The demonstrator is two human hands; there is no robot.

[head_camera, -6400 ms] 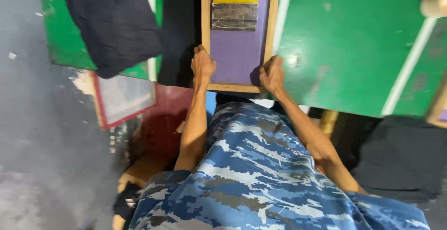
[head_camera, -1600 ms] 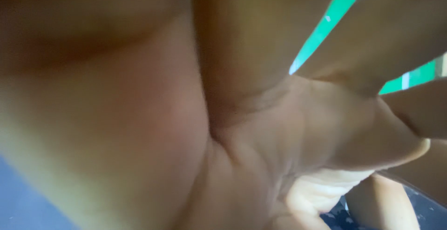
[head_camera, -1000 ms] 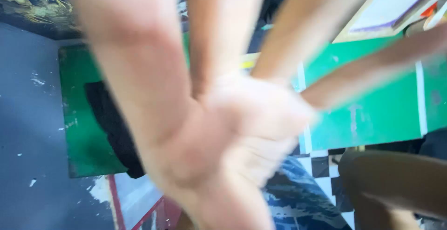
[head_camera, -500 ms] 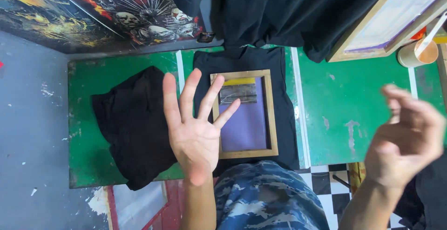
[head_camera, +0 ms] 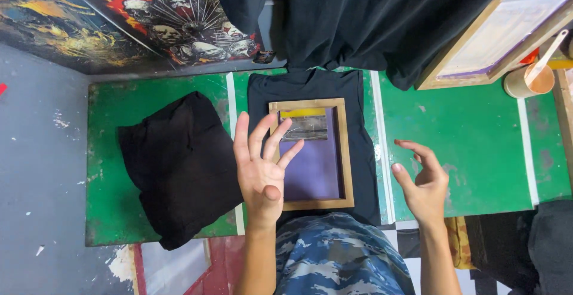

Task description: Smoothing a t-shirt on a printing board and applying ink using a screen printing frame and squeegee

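Observation:
A wood-framed printing screen (head_camera: 343,151) with purple mesh lies on a black shirt (head_camera: 358,128) spread over the green table (head_camera: 471,146). A yellow strip and a grey patch show at the screen's far end. My left hand (head_camera: 259,172) hovers above the screen's left edge, palm up toward me, fingers spread, holding nothing. My right hand (head_camera: 424,181) floats to the right of the shirt, fingers loosely curled and apart, empty.
A heap of black cloth (head_camera: 179,163) lies on the table's left part. Black garments (head_camera: 382,14) hang at the back. A second framed screen (head_camera: 495,38) and a tan cup with a stick (head_camera: 531,77) stand at far right. A painted poster (head_camera: 131,14) leans behind.
Both hands, which were pressed close to the camera, have dropped away toward the table. My right hand has lowered and moved in beside the shirt. The screen lies where it was.

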